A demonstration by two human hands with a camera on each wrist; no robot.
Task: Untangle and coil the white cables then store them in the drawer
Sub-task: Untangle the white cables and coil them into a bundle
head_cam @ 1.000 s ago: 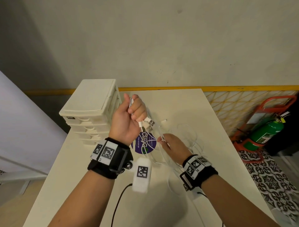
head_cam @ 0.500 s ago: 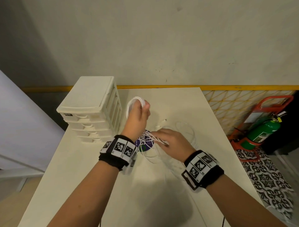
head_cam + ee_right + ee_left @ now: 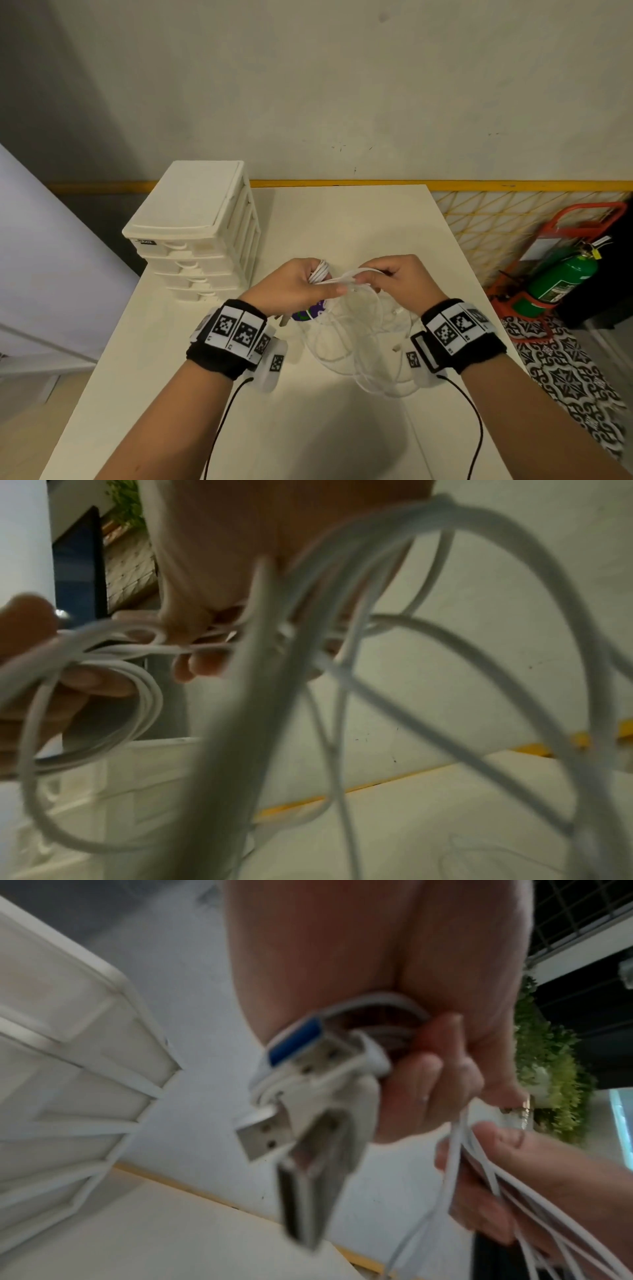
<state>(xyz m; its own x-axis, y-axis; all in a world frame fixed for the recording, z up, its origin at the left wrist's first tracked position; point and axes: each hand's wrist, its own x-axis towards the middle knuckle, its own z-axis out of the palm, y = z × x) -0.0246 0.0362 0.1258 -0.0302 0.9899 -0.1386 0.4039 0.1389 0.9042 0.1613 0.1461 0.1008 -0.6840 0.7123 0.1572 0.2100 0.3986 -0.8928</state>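
Since a moment ago the hands have come together at mid-frame over the worktop point(image 3: 342, 219): left hand point(image 3: 294, 286) clutching a small coil of white cables point(image 3: 320, 270), right hand point(image 3: 400, 281) pinching strands, so coiling continues, drawer unit point(image 3: 202, 233) still closed.

Plain workroom: bare wall point(image 3: 308, 85), white table point(image 3: 342, 428), fire extinguisher point(image 3: 561, 281) on its stand
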